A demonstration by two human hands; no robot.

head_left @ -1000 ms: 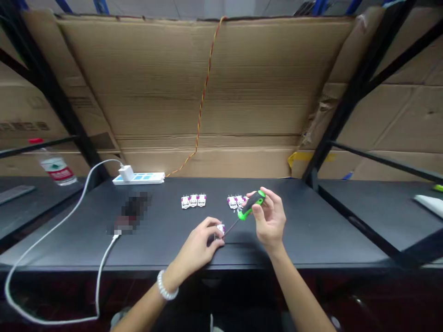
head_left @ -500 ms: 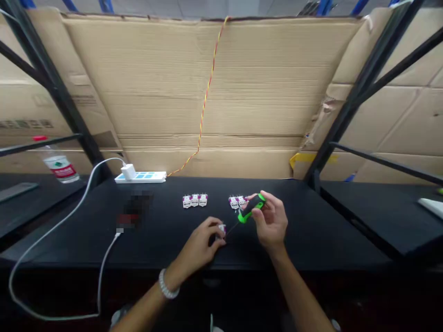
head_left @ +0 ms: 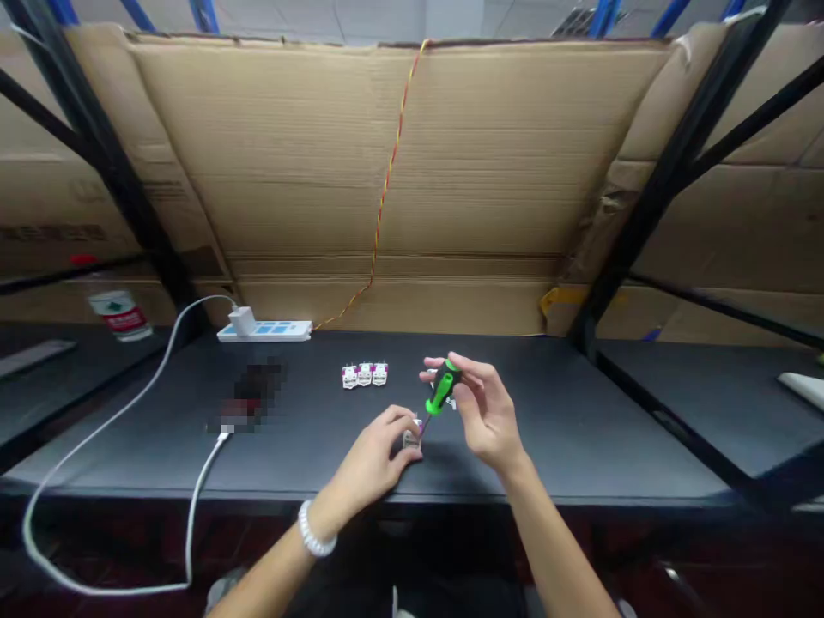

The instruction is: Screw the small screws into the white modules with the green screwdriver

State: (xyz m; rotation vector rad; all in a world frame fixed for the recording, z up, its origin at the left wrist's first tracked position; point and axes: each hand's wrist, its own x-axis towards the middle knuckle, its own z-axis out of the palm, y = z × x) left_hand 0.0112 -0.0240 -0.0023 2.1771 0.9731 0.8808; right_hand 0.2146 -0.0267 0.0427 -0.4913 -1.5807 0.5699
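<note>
Both hands work low over the black table (head_left: 579, 446). My left hand (head_left: 373, 459) pins a small white module (head_left: 412, 438) to the tabletop, fingers curled over it, a white bracelet (head_left: 315, 530) on my wrist. My right hand (head_left: 486, 412) grips a green-and-black screwdriver (head_left: 443, 386) between thumb and fingers, its thin shaft tilted down with the tip at the module. Just behind that hand, more modules (head_left: 450, 402) are mostly hidden; three others (head_left: 364, 374) sit in a row to the left. Farther off lie a pixelated object (head_left: 248, 396), a white cable (head_left: 193, 481), and a power strip (head_left: 263, 331) with a charger (head_left: 243, 321), against cardboard (head_left: 386, 172).
</note>
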